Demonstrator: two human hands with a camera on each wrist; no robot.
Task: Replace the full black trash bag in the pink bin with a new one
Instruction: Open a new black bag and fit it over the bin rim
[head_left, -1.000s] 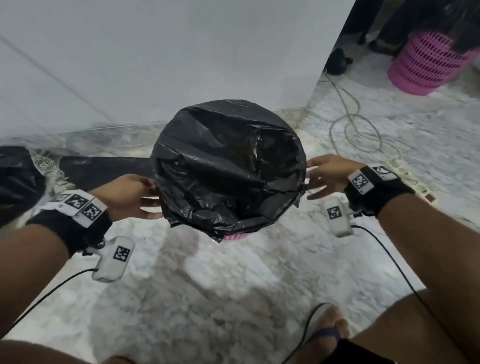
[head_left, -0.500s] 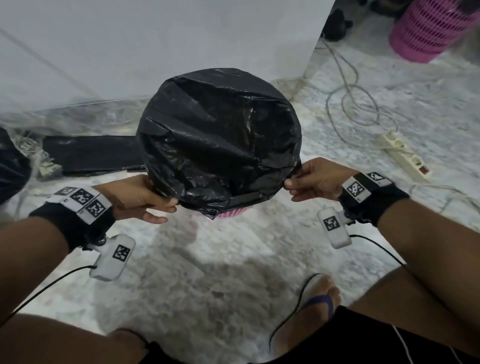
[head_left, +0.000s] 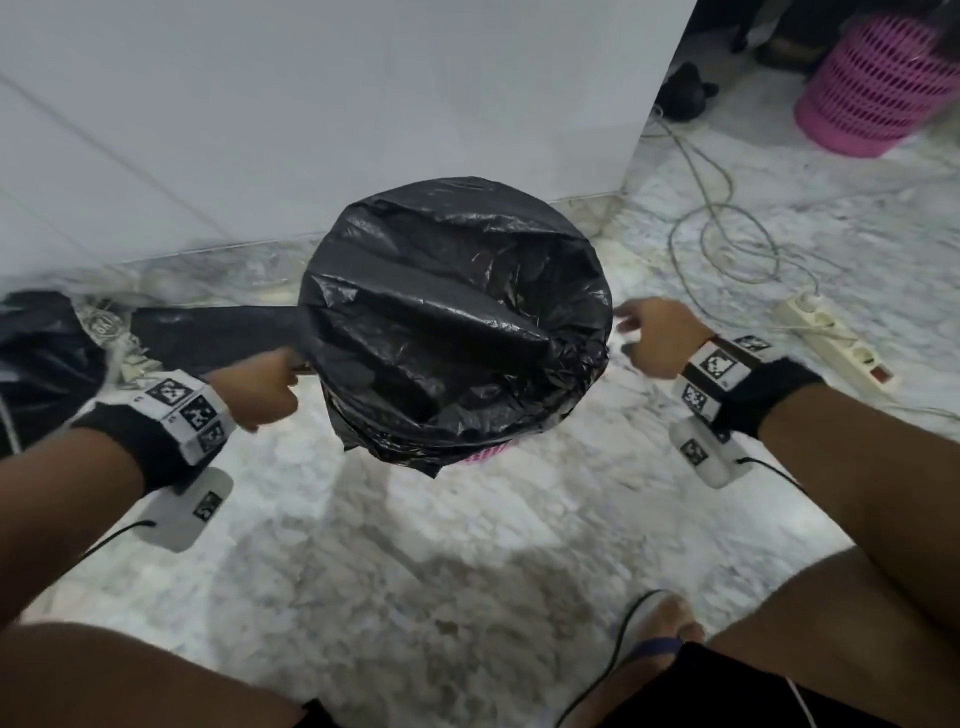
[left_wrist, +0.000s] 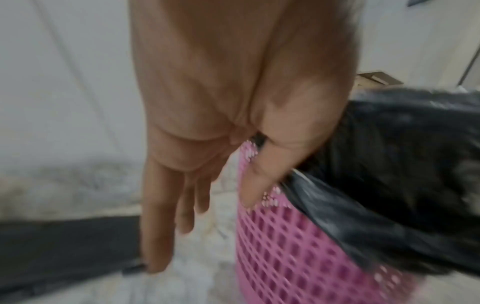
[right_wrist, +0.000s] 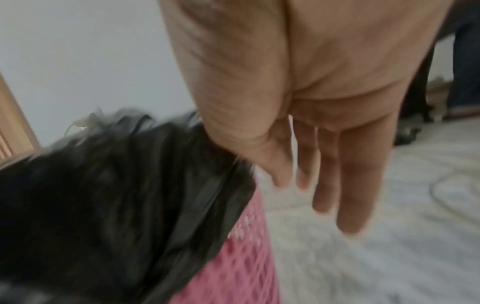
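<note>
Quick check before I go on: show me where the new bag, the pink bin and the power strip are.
new bag (head_left: 457, 322): head view, crumpled plastic sagging into the bin's mouth.
pink bin (left_wrist: 298, 246): left wrist view, mesh side wall below the bag's folded edge.
power strip (head_left: 836, 340): head view, white casing on the floor.

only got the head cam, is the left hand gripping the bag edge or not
Observer: No. In the left wrist view the left hand has straight fingers that hold nothing, beside the pink bin.
Operator: and the right one
Observer: In the right wrist view the right hand is open too and holds nothing, just beside the black bag.
Operator: is the bag over the rim at the sides
Observer: Yes. Both wrist views show it folded over the rim, with bare pink mesh below.
</note>
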